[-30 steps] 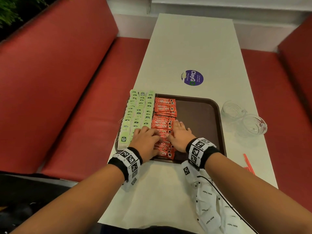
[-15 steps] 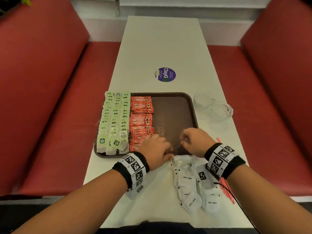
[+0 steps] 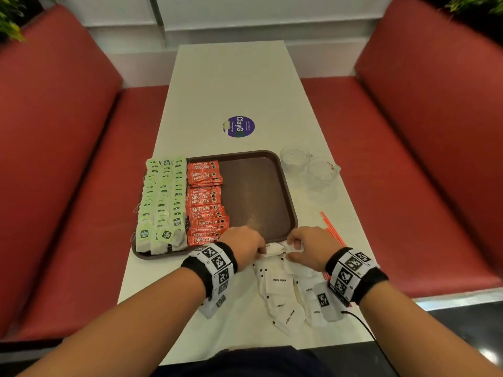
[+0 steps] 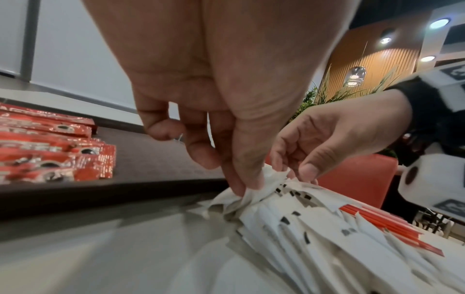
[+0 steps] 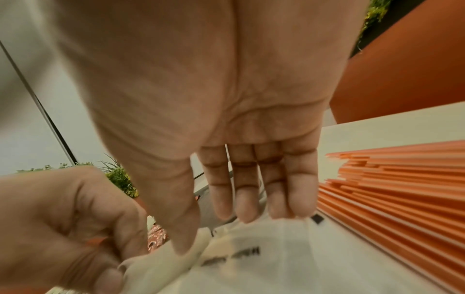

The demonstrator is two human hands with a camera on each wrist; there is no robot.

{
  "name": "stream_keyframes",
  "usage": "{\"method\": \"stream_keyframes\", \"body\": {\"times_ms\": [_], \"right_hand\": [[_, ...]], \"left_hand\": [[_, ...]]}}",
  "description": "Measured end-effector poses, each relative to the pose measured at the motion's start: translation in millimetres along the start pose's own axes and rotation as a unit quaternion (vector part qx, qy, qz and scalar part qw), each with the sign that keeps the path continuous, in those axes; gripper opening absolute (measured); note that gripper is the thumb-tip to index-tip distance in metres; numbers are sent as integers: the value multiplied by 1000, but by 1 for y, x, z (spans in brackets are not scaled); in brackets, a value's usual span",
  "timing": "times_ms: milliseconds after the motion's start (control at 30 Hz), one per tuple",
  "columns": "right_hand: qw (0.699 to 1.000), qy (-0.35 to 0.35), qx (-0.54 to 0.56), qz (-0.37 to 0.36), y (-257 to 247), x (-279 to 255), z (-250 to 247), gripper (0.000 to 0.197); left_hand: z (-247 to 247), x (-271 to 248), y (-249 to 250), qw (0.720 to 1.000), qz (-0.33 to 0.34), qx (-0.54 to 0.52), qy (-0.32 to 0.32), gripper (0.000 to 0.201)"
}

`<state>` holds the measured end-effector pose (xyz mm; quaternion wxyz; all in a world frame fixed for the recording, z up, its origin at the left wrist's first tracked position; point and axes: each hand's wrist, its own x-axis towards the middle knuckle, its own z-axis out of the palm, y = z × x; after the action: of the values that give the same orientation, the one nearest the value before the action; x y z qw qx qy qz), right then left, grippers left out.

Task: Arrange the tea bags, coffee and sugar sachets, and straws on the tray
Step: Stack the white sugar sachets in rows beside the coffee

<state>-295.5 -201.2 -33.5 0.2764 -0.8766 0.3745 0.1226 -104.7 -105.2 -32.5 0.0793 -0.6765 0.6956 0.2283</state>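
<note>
Both hands are now off the coffee sachets (image 3: 204, 205) and down at the sugar sachets (image 3: 283, 295), at the lower centre of the head view.

Left hand (image 3: 243, 246) is pinching the crumpled far end of the white pile between thumb and fingers, as the left wrist view shows; right hand (image 3: 310, 247) is lying with near-straight fingers (image 5: 247, 201) and thumb on the same end, gripping nothing firmly that I can tell. Sugar sachets are lying on the surface (image 3: 234, 85) just below the tray (image 3: 288, 191) rim, long axes running roughly toward the viewer, fanned and overlapping; both hands are about equally near. Bare tray floor lies straight above them, right of the coffee and tea bags (image 3: 163, 197). Straws (image 3: 330, 227) are waiting at the right, off the tray.
</note>
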Motion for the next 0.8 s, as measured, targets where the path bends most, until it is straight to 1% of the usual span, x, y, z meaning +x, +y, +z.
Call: {"method": "stream_keyframes", "body": {"times_ms": [67,100,133,267,300,367,433,467,500,567,633,667,733,800], "right_hand": [[1000,-6,-2,4,-3,1,-3,33],[1000,-7,8,8,-5,1,-6,34],[999,-4,30,13,-7,2,-8,40],[990,17,138,30,-16,1,-17,82],[987,16,157,35,-19,1,-20,87],[980,5,195,44,-25,2,-25,91],[973,-26,225,38,-30,3,-28,89],[967,-51,247,23,-33,3,-30,83],[958,-78,277,5,-34,4,-30,73],[938,-116,325,-20,-35,9,-26,46],[934,-114,337,-35,-38,13,-23,25],[931,-101,347,-46,-39,16,-20,22],[918,-71,384,-73,-46,18,-19,31],[902,-45,420,-91,-56,19,-22,38]], "left_hand": [[-4,-4,1,1000,3,-5,11,22],[-8,-7,1,1000,5,-12,27,19],[-11,-10,1,999,12,-21,49,18],[-22,-23,2,986,52,-50,151,15],[-25,-25,2,980,65,-56,181,14],[-28,-29,2,965,92,-58,240,12],[-29,-31,1,949,120,-49,286,10],[-29,-31,1,942,135,-44,303,9],[-29,-32,0,935,150,-38,320,9],[-28,-34,-3,921,174,-16,348,11],[-25,-34,-7,913,190,17,360,13],[-22,-35,-9,912,194,32,360,14],[-17,-37,-15,915,195,35,351,16],[-14,-39,-25,924,178,11,339,14]]}}
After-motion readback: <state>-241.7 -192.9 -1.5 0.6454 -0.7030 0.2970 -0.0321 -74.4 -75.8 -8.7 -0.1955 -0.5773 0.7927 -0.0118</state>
